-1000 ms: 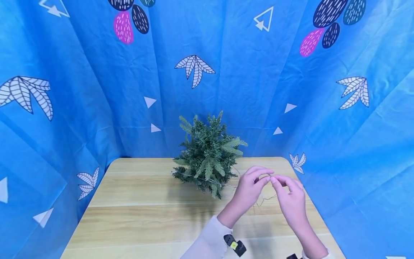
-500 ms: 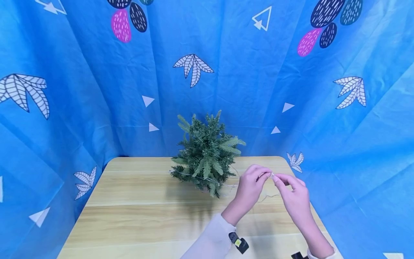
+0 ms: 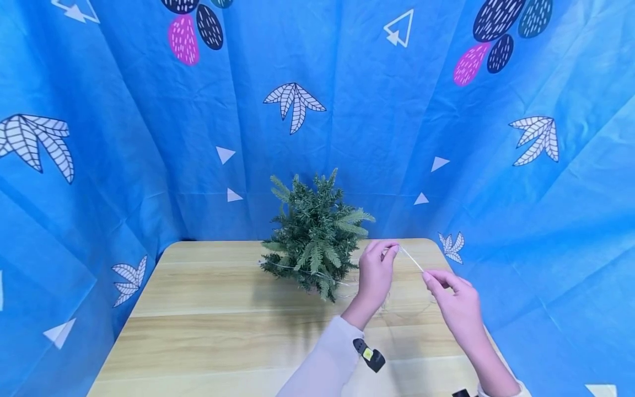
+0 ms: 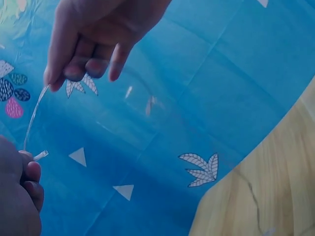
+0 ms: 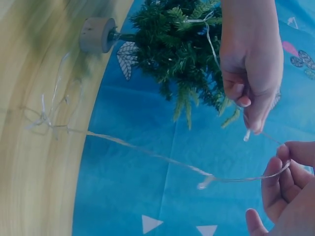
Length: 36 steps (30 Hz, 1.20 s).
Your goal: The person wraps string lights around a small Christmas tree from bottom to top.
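From the head view, we see the tree (image 3: 316,231) upright at the far side of the table (image 3: 198,298), before the blue curtain (image 3: 357,82). A clear string (image 3: 413,259) of tiny lights crosses its near lower branches, which seem to bear its weight, and trails off right. The left hand (image 3: 374,275), just right of the tree, and the right hand (image 3: 453,306), farther right and nearer to us, each pinch the string between thumb and fingers; we judge the two pinch points are what keep the piece between them nearly straight. Turning to the left wrist view, we find a bulb (image 4: 42,155) poking out beside the left thumb (bare of any grip, as far as we can tell), so the fingers there seem to hold the wire rather than the light. Lastly, in the right wrist view, the string comes from the branches towards the left hand, and beyond the right fingers a long run slopes to a loose tangle (image 5: 45,118) on the table, probably slack because nothing pulls on it. The tree's round base (image 5: 97,35) sits on the wood, which we take to be what keeps it upright.
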### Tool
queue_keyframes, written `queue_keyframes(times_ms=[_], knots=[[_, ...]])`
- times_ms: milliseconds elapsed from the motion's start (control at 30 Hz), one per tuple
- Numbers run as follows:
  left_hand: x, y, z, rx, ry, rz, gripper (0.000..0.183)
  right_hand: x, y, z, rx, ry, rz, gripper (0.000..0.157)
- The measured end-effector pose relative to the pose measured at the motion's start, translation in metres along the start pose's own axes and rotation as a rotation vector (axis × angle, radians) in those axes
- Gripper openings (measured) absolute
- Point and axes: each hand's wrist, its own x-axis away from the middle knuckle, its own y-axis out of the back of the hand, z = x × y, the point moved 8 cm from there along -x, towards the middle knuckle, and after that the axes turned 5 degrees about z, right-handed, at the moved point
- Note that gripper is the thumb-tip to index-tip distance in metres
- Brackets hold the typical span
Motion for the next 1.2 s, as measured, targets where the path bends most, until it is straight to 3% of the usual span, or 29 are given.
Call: queue_keyframes(times_ms=[300, 567, 767, 967, 1200], knots=[[-0.010, 0.006, 0.013, 0.102, 0.080, -0.044, 0.011, 0.005, 0.002, -0.008, 0.004, -0.056, 0.026, 0.030], [-0.008, 0.002, 0.022, 0.048, 0.175, 0.041, 0.027, -0.007, -0.003, 0.002, 0.026, -0.011, -0.037, 0.029], [-0.010, 0.011, 0.003, -0.004, 0.118, 0.083, 0.032, -0.025, -0.011, 0.013, 0.002, 0.021, -0.082, 0.029], [-0.019, 0.017, -0.025, -0.100, 0.027, 0.188, 0.028, -0.043, -0.018, 0.026, -0.013, 0.069, -0.075, 0.031], [-0.034, 0.013, -0.041, -0.082, 0.037, 0.324, 0.023, -0.057, -0.016, 0.047, -0.013, 0.142, -0.038, 0.035]])
